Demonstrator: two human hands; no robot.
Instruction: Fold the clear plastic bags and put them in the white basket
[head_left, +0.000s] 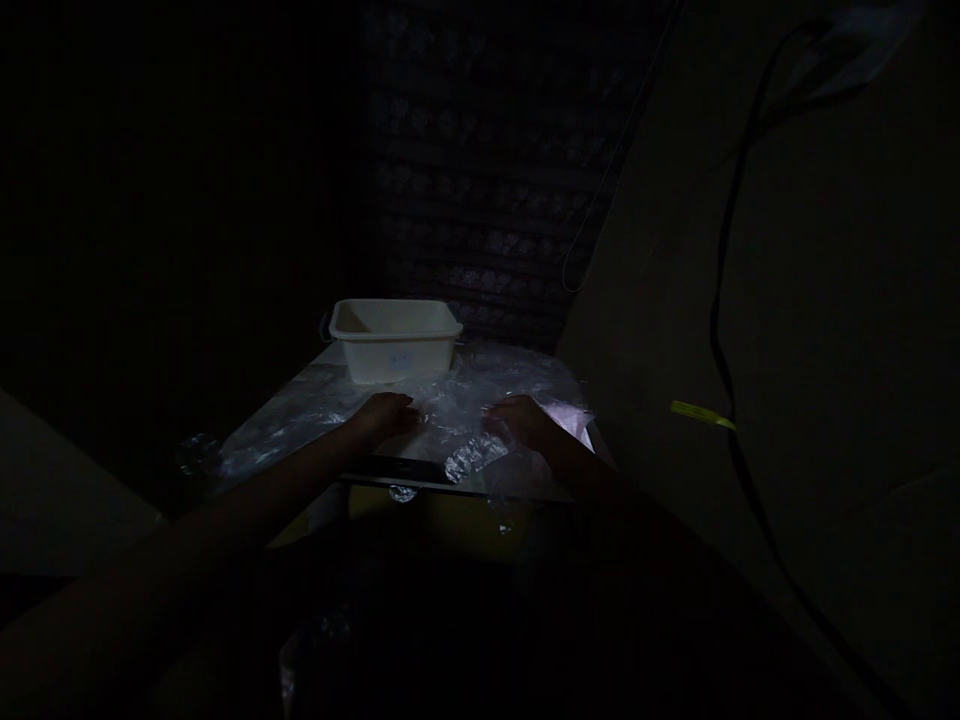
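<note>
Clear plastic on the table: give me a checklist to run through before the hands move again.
1. Both hands in view: ok; left hand and right hand are at the plastic.
2. Clear plastic within reach: ok, some lies between them.
3. Firm grip: cannot tell, fingers too dark.
4. Plastic all within the edges of the table: not ok, some hangs past.
5. White tub upright: ok, beyond the hands.
6. Lighting: not ok, very dark.

A table [415,449] stood in dim light, a pale tub [367,360] sat toward its back, crumpled clear plastic [474,456] lay across the top.
</note>
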